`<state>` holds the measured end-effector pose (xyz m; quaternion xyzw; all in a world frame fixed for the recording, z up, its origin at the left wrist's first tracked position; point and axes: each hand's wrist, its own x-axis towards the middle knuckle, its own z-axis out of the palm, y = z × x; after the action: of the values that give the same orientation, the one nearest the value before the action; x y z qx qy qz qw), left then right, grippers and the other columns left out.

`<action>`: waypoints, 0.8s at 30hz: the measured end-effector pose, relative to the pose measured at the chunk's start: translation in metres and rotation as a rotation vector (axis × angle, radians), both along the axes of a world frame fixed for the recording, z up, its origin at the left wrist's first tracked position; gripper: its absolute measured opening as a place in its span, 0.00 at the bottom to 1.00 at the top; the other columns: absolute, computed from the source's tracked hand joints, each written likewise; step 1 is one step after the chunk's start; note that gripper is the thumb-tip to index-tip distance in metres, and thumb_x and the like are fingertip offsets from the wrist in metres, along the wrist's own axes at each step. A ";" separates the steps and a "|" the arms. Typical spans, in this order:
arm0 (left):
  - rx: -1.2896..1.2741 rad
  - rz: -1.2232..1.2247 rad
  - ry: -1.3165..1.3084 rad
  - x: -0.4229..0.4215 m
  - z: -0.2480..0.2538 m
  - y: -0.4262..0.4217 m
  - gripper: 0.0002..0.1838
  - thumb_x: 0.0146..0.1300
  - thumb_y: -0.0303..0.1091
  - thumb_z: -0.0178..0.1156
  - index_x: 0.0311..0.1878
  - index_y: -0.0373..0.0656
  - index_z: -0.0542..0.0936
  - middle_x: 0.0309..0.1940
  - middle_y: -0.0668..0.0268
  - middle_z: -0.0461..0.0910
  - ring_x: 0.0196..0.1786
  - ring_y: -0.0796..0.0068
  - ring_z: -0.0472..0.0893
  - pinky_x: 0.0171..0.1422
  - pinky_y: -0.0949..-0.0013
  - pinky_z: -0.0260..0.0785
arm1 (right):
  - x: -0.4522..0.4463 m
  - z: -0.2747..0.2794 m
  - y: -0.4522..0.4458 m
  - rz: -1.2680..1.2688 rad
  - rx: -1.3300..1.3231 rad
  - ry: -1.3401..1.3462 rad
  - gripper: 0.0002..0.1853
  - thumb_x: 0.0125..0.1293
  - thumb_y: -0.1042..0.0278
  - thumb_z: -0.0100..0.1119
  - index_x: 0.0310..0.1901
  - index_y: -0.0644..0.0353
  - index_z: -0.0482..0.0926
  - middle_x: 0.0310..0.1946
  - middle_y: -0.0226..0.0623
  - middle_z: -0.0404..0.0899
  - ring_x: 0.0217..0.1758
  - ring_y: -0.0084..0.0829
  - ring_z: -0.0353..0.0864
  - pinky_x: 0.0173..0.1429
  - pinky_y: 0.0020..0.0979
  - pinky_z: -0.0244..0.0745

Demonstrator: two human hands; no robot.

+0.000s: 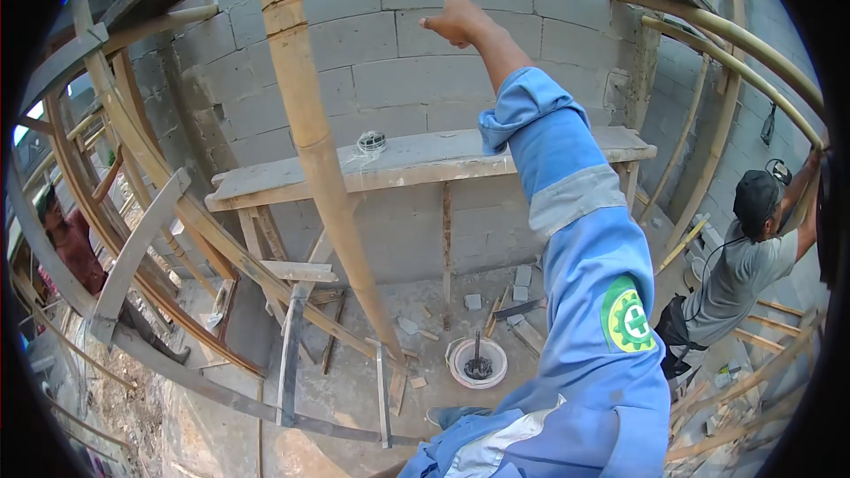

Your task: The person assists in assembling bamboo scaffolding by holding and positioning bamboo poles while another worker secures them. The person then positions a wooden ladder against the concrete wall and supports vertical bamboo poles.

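Observation:
My right hand is raised in front of the grey block wall. Its index finger points up and its thumb sticks out to the left; it holds nothing. A blue sleeve with a grey band and a round green badge covers the arm. Below the hand, a wooden plank platform runs along the wall, with a tangled bundle of thin line on it. An upright bamboo pole stands left of the hand. My left hand is out of view.
A round bucket with dark contents stands on the floor near block pieces. Timber framing fills the left side. One person stands at right with raised arms; another is at left. Bamboo rails cross upper right.

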<state>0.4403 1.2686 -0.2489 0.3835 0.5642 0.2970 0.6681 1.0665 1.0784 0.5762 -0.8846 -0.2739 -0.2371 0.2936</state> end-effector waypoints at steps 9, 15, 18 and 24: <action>0.130 0.011 0.435 0.172 0.028 0.035 0.53 0.68 0.65 0.63 0.76 0.26 0.59 0.67 0.40 0.71 0.66 0.43 0.77 0.66 0.50 0.75 | 0.152 0.023 -0.128 -0.188 0.129 0.021 0.60 0.66 0.56 0.72 0.79 0.77 0.33 0.25 0.38 0.78 0.23 0.31 0.77 0.31 0.33 0.81; 0.164 0.107 0.594 0.204 0.023 0.045 0.53 0.68 0.65 0.63 0.75 0.24 0.58 0.67 0.38 0.70 0.66 0.41 0.76 0.67 0.50 0.75 | 0.193 -0.003 -0.214 -0.106 0.768 -0.062 0.62 0.67 0.65 0.70 0.78 0.77 0.24 0.22 0.30 0.70 0.19 0.21 0.66 0.23 0.28 0.68; 0.199 0.203 0.616 0.198 0.013 0.056 0.54 0.69 0.66 0.62 0.75 0.23 0.58 0.67 0.37 0.70 0.66 0.41 0.76 0.68 0.50 0.74 | 0.184 -0.017 -0.239 -0.002 1.027 -0.132 0.63 0.66 0.66 0.71 0.78 0.77 0.24 0.27 0.32 0.74 0.21 0.22 0.69 0.28 0.28 0.75; 0.514 0.384 0.542 0.190 0.102 0.041 0.43 0.72 0.56 0.64 0.74 0.29 0.64 0.61 0.43 0.75 0.63 0.49 0.77 0.67 0.53 0.70 | 0.125 -0.107 -0.191 0.565 1.034 0.162 0.30 0.80 0.51 0.55 0.68 0.72 0.74 0.28 0.21 0.64 0.28 0.15 0.64 0.39 0.24 0.66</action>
<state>0.6302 1.3094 -0.1472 0.4899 0.6884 0.4356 0.3104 1.1911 0.8879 0.4696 -0.5349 -0.3243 -0.1843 0.7581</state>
